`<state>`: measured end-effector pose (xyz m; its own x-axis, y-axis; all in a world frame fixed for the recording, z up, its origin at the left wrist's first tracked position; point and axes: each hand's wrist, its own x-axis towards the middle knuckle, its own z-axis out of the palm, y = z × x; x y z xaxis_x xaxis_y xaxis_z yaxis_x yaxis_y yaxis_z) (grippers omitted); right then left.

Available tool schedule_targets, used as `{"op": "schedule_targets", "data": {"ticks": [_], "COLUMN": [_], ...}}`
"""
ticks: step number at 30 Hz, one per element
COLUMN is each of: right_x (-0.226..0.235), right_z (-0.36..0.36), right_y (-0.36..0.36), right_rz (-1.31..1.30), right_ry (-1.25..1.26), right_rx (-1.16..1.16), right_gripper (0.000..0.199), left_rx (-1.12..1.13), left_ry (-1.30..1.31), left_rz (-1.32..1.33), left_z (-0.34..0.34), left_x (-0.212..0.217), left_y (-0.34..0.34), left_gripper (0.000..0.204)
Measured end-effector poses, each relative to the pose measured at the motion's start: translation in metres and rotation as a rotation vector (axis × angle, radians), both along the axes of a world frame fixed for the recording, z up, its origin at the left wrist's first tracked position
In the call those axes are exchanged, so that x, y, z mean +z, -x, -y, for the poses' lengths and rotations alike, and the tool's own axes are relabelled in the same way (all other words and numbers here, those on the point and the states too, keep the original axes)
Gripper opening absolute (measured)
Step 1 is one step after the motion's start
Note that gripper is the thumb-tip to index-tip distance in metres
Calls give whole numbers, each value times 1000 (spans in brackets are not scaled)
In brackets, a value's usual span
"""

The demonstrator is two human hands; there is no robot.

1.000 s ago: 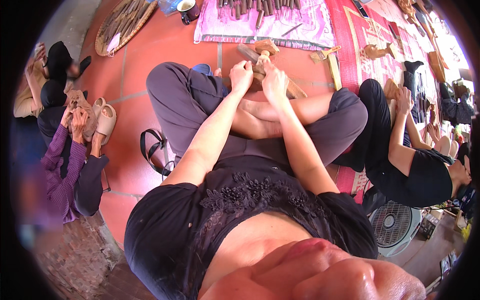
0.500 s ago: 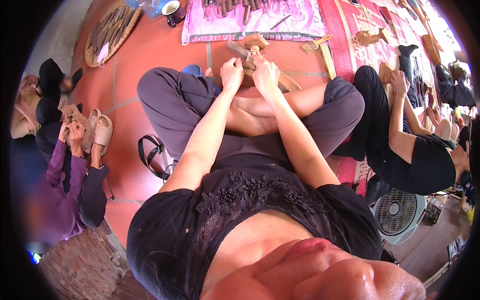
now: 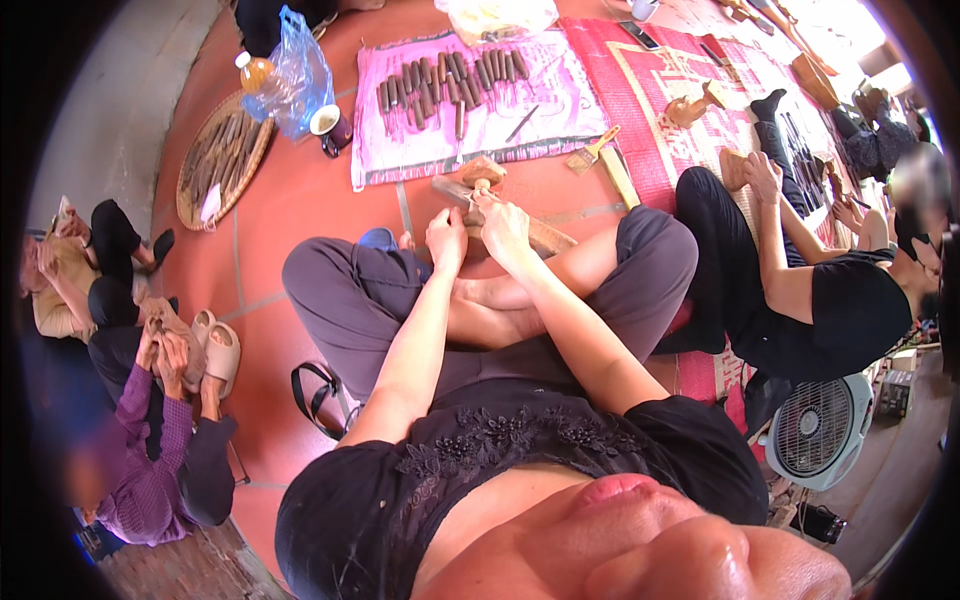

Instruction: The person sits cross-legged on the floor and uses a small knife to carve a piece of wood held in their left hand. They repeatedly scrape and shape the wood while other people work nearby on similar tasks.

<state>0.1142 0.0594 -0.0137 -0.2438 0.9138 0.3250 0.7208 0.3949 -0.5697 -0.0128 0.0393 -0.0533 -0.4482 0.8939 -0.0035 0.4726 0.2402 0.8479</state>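
Observation:
Between my bent legs, both hands meet at a carved wooden piece (image 3: 483, 172) with a broad top and a rounded knob below it. My right hand (image 3: 505, 230) is closed around its lower part, fingers curled and partly hidden. On the left, my left hand (image 3: 446, 241) is closed close beside it; what its fingers hold cannot be made out. A grey-brown block (image 3: 452, 189) lies just beyond the left knuckles, against the carving. Under and right of my right hand shows a wooden board (image 3: 550, 238), partly covered by my hand and leg.
Ahead, a pink sheet (image 3: 370, 150) bears several dark-handled carving tools (image 3: 440, 80). A brush (image 3: 594, 150) and wooden strip (image 3: 620, 177) lie right of it. A basket of tools (image 3: 190, 205), dark mug (image 3: 333, 132) and plastic bag (image 3: 305, 85) stand left. People sit on both sides.
The view has tilted upward, so the floor things sit lower and more of the pink sheet shows. Both hands stay at the carved wooden piece, with little visible shift.

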Motion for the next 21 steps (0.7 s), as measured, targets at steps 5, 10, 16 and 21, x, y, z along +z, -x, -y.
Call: {"op": "schedule_targets", "data": {"ticks": [5,10,16,21], "right_x": [5,8,14,9], "right_z": [-27,31,-7,-15], "right_y": [-1,2,-2,-3], "right_rz": [113,-81,19,115], "right_ry": [200,-118,94,123], "right_rx": [-65,37,-30,-34], "right_gripper": [32,32,16,15], "left_rx": [-11,23,-9,-20], "left_ry": [16,-2,-1,5], "left_rz": [-1,18,68,9], "left_z": [-2,-4,-1,-2], "left_x": [3,-4,6,1], "left_y": [0,-1,-3,-1], "left_gripper": [33,30,32,33]}}
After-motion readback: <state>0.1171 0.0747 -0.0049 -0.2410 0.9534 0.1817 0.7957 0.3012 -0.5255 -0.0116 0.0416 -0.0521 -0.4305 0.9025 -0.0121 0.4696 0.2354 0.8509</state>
